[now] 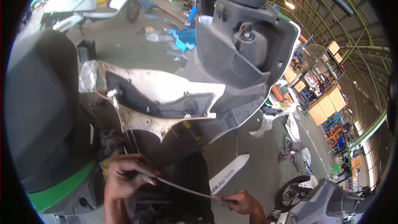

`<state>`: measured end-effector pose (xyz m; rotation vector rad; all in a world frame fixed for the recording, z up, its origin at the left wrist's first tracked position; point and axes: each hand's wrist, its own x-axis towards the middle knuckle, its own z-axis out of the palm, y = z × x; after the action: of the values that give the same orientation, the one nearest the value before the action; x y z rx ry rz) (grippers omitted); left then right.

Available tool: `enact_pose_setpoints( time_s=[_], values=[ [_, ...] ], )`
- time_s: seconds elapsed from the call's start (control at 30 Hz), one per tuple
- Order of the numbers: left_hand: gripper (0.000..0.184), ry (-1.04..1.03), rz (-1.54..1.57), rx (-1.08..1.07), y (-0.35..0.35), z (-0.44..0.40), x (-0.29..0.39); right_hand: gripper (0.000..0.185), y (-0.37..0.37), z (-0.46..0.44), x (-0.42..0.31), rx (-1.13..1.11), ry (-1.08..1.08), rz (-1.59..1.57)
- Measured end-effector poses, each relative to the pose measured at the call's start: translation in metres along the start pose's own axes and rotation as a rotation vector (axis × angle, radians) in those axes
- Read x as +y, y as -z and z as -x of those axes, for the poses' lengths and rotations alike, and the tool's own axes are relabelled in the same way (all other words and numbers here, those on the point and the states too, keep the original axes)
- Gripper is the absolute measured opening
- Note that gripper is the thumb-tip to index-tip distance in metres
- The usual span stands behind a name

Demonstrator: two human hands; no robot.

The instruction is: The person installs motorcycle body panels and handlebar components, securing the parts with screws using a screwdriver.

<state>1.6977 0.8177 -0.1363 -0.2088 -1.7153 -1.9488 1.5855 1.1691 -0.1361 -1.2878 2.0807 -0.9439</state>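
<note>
A thin, pale strip, seen nearly edge-on, spans the gap between my two hands. My left hand pinches its upper left end, and my right hand pinches the lower right end. Just beyond the strip lies a white lettered panel, partly behind my right hand. Above my hands, a white body panel with a black inner part rests inner side up across the scooter, its surface dirty in places.
The black seat with green trim is at left. The scooter's front section rises ahead. Another scooter stands at lower right, and a white one at upper left. Plastic bags, parts and cardboard boxes lie around.
</note>
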Motion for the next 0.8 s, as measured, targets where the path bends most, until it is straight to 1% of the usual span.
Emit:
enact_pose_setpoints(
  time_s=[0.03,0.07,0.13,0.17,0.2,0.27,0.33,0.37,0.4,0.43,0.5,0.53,0.57,0.6,0.63,0.67,0.7,0.73,0.8],
  values=[
    [0.011,-0.051,-0.058,-0.027,0.001,-0.005,0.005,0.037,-0.005,-0.003,0.000,0.018,-0.014,-0.075],
    [0.011,-0.076,-0.086,-0.037,0.001,-0.012,0.010,0.037,-0.013,-0.005,0.006,0.034,0.021,-0.074],
    [0.008,-0.160,-0.217,-0.116,-0.005,-0.029,0.024,0.031,-0.028,-0.016,0.019,0.065,0.023,-0.312],
    [0.005,-0.087,-0.136,-0.124,-0.014,-0.035,0.032,0.030,-0.031,-0.028,0.011,-0.017,0.046,-0.388],
    [0.006,-0.103,-0.096,-0.113,-0.018,-0.040,0.024,0.030,-0.034,-0.043,0.003,-0.004,0.079,-0.389],
    [0.036,-0.160,0.116,-0.046,-0.039,-0.059,0.040,0.033,-0.046,-0.072,-0.013,-0.036,0.230,-0.418],
    [0.038,-0.152,0.153,0.000,-0.049,-0.070,0.053,0.033,-0.064,-0.092,-0.017,-0.027,0.311,-0.504],
    [0.040,-0.124,0.197,-0.001,-0.056,-0.071,0.062,0.031,-0.067,-0.100,-0.028,0.032,0.329,-0.562],
    [0.044,-0.079,0.041,-0.091,-0.054,-0.069,0.067,0.030,-0.069,-0.108,-0.038,0.091,0.342,-0.622],
    [0.050,-0.026,0.027,-0.170,-0.054,-0.065,0.062,0.029,-0.067,-0.116,-0.045,0.083,0.366,-0.714],
    [0.067,0.057,-0.014,-0.362,-0.050,-0.055,0.035,0.028,-0.069,-0.135,-0.060,0.142,0.519,-1.063],
    [0.058,0.186,0.065,-0.380,-0.041,-0.037,0.025,0.027,-0.058,-0.138,-0.079,0.191,0.481,-1.137],
    [0.050,0.318,0.141,-0.385,-0.032,-0.020,0.015,0.025,-0.046,-0.141,-0.090,0.293,0.484,-1.032],
    [0.051,0.399,0.227,-0.393,-0.019,-0.005,0.000,0.022,-0.038,-0.149,-0.092,0.315,0.536,-1.032],
    [0.052,0.482,0.145,-0.341,-0.010,0.014,-0.003,0.021,-0.028,-0.153,-0.101,0.330,0.552,-1.037],
    [0.052,0.562,0.059,-0.289,-0.003,0.027,-0.003,0.021,-0.018,-0.155,-0.102,0.349,0.519,-0.970],
    [0.049,0.517,0.164,-0.348,0.001,0.031,0.005,0.020,-0.009,-0.157,-0.101,0.341,0.508,-0.935],
    [0.045,0.486,0.152,-0.266,0.004,0.041,0.012,0.020,0.001,-0.161,-0.101,0.323,0.507,-0.891],
    [0.043,0.378,0.145,-0.106,0.009,0.047,0.022,0.018,0.021,-0.163,-0.108,0.356,0.449,-0.900]
  ],
)
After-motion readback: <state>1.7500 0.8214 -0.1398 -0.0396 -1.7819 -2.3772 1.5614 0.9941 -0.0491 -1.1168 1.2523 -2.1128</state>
